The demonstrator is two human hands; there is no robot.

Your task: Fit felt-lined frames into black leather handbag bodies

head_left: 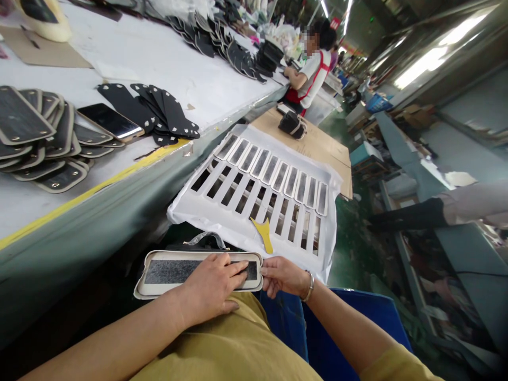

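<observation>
A long panel (169,272) with rounded corners, a cream rim and a dark grey rough strip lies across my lap. Behind its far edge show a strap handle (206,236) in clear plastic and small gold-coloured fittings, like those of a handbag; what lies under the panel is mostly hidden. Fingers stretched out, my left hand (212,286) lies flat over the strip's right half. At the panel's right end, my right hand (282,276) pinches the rim between thumb and fingers. Just beyond is a white slotted sheet (238,219), bearing a row of grey, white-rimmed strips (260,163).
A yellow forked piece (263,235) lies on the sheet. On the white table (130,50) at left are stacked grey panels (43,140), a phone (110,121) and black pieces (159,108). Cardboard (317,153) holds a black bundle (292,125). A co-worker (311,74) sits farther back.
</observation>
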